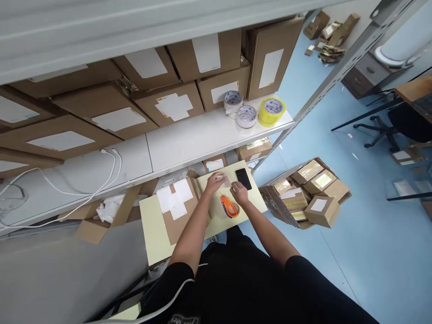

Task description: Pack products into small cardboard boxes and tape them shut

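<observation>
Over the pale yellow table [146,225], my left hand [215,182] pinches a small translucent piece [225,182] that looks like plastic film or a small bag. Closed fingers of my right hand [239,192] are at its right edge; the fingertips are too small to make out clearly. An orange tape dispenser [230,207] lies just below my hands. Behind my right hand is a black phone [243,178]. To the left of my left forearm lies a cardboard box [173,225] with white labels [174,198] on it.
A shelf [189,137] ahead holds labelled cartons [173,105], white cables [116,157], two clear tape rolls [246,116] and a yellow one [271,111]. To the right, a large carton [270,200] full of small boxes stands on the blue floor. A metal post [324,92] rises at the shelf end.
</observation>
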`<state>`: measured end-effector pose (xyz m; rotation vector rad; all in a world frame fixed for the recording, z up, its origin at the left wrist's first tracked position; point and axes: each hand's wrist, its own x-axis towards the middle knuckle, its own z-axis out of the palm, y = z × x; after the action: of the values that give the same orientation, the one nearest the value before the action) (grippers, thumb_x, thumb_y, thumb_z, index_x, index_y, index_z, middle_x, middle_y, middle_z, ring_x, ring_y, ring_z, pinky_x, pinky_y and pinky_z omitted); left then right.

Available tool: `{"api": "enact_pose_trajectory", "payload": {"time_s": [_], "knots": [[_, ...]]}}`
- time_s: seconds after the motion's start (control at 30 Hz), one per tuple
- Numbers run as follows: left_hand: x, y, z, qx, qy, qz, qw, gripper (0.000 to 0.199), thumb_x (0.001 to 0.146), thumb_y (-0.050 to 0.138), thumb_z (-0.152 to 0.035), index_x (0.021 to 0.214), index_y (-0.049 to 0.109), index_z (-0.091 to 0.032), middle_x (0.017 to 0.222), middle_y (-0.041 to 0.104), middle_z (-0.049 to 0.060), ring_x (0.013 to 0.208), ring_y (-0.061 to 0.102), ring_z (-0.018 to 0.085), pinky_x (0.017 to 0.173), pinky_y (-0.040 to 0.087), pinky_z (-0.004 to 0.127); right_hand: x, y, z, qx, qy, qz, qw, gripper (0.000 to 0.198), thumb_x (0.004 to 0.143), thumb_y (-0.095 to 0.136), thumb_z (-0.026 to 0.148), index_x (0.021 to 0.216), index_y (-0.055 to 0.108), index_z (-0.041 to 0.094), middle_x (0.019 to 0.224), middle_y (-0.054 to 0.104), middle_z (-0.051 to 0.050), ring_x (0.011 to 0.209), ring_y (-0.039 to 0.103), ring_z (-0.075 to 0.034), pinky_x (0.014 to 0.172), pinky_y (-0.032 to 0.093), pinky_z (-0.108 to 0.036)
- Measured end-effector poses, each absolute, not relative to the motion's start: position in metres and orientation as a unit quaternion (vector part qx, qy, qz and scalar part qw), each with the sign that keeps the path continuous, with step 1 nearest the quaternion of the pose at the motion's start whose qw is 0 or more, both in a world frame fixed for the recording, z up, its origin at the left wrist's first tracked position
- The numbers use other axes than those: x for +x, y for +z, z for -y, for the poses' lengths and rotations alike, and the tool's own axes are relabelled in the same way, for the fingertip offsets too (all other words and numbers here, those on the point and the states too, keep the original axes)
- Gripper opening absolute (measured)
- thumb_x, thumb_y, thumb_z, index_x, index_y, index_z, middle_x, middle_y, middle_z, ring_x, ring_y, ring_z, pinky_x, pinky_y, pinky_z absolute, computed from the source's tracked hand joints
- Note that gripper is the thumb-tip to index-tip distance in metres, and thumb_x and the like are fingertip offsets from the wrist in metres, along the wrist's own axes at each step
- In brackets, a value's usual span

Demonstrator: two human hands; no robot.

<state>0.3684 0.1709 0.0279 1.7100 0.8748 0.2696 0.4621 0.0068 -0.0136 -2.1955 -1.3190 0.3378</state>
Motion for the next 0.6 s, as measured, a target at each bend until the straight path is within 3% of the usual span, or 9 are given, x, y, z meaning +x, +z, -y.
{"api": "enact_pose_trajectory", "payload": {"time_s": [0.17, 0.23, 0.37, 0.43, 0.6], "knots": [[0.358, 0.037, -0.155, 0.747, 0.099, -0.363, 0.548, 0.047, 0.075, 0.082, -0.047, 0.115, 0.078, -0.023, 0.102, 0.077, 0.005, 0.104, 0.07, 0.025, 0.104, 0.05, 0.038, 0.46, -0.028, 0.009, -0.791, 0.074, 0.527, 0.301, 0.021, 0.097, 0.05, 0.012, 0.092, 0.068, 0.021, 0.098, 0.072, -0.01, 0.09, 0.061, -0.024, 0.081, 0.05, -0.033], [0.354, 0.034, -0.15, 0.737, 0.098, -0.388, 0.544, 0.04, 0.078, 0.079, -0.04, 0.114, 0.078, -0.022, 0.09, 0.075, 0.002, 0.092, 0.07, 0.021, 0.097, 0.052, 0.035, 0.459, -0.034, 0.012, -0.772, 0.065, 0.547, 0.317, 0.02, 0.096, 0.051, 0.01, 0.093, 0.068, 0.021, 0.101, 0.072, -0.01, 0.09, 0.061, -0.024, 0.08, 0.051, -0.034], [0.343, 0.023, -0.143, 0.717, 0.134, -0.47, 0.496, 0.028, 0.083, 0.067, -0.026, 0.108, 0.078, -0.023, 0.078, 0.068, -0.001, 0.074, 0.064, 0.016, 0.078, 0.052, 0.03, 0.477, -0.049, 0.021, -0.774, 0.085, 0.523, 0.346, 0.027, 0.09, 0.053, 0.01, 0.109, 0.069, 0.022, 0.116, 0.071, -0.011, 0.106, 0.061, -0.027, 0.093, 0.052, -0.04], [0.336, 0.018, -0.14, 0.708, 0.154, -0.498, 0.477, 0.029, 0.083, 0.065, -0.024, 0.109, 0.077, -0.024, 0.077, 0.066, -0.002, 0.072, 0.062, 0.016, 0.076, 0.05, 0.028, 0.498, -0.061, 0.024, -0.834, 0.084, 0.428, 0.337, 0.032, 0.091, 0.056, 0.018, 0.121, 0.066, 0.019, 0.122, 0.068, -0.015, 0.114, 0.058, -0.031, 0.1, 0.049, -0.046], [0.324, 0.009, -0.131, 0.672, 0.175, -0.525, 0.493, 0.032, 0.084, 0.065, -0.026, 0.114, 0.075, -0.023, 0.075, 0.062, -0.003, 0.071, 0.061, 0.014, 0.076, 0.05, 0.027, 0.544, -0.105, 0.018, -0.94, 0.114, 0.231, 0.223, 0.064, 0.092, 0.062, 0.045, 0.145, 0.051, 0.011, 0.148, 0.052, -0.026, 0.134, 0.043, -0.041, 0.106, 0.042, -0.056]]}}
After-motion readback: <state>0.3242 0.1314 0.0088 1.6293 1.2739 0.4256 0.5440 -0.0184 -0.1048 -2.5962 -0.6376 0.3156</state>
